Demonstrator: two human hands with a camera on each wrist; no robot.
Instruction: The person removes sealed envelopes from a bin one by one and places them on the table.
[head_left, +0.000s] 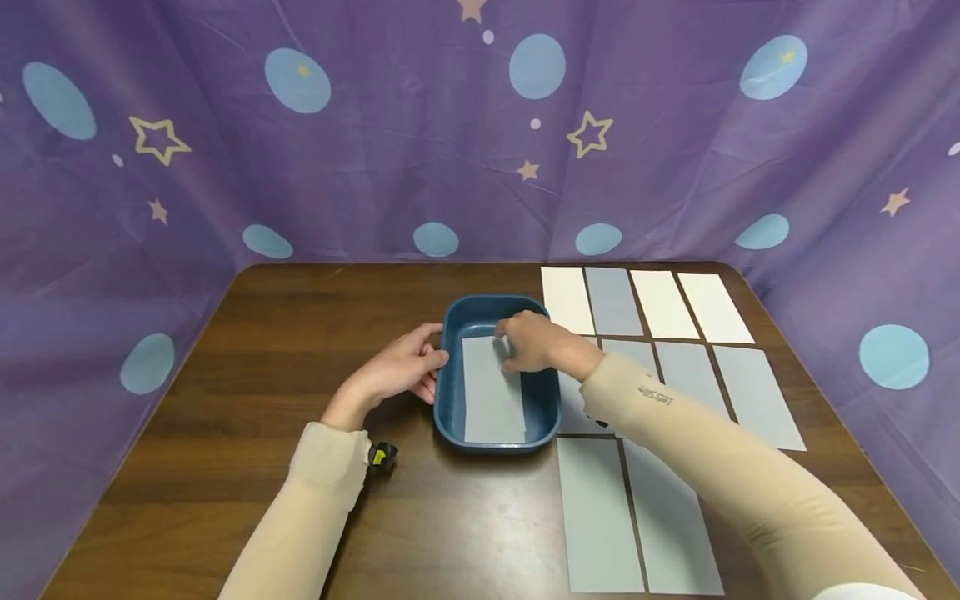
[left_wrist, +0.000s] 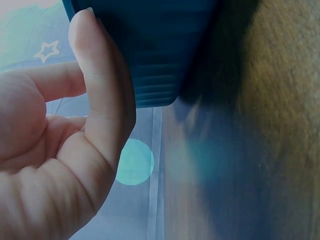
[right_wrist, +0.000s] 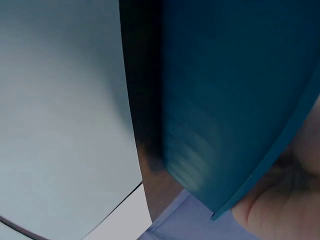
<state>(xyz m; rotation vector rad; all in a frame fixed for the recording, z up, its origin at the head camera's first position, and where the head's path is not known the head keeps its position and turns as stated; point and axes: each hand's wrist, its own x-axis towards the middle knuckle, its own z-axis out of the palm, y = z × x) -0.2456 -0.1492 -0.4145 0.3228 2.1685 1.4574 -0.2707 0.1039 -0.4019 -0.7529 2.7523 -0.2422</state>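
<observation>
A blue tray (head_left: 480,306) sits at the middle of the wooden table (head_left: 262,350). One grey card (head_left: 492,404) lies flat inside it. My left hand (head_left: 431,358) holds the tray's left wall, thumb near the rim; in the left wrist view one of its fingers (left_wrist: 102,100) lies against the blue tray (left_wrist: 155,45) from outside. My right hand (head_left: 504,348) reaches into the tray and pinches the far end of the grey card. In the right wrist view, a fingertip (right_wrist: 262,212) shows by the blue tray's (right_wrist: 235,100) rim, and a grey sheet (right_wrist: 60,125) lies beside it.
Rows of white cards (head_left: 663,304) and grey cards (head_left: 753,396) cover the table's right side, with two longer grey sheets (head_left: 600,512) near the front. A small black and yellow object (head_left: 382,456) sits by my left wrist. Purple starred cloth (head_left: 375,142) surrounds the table.
</observation>
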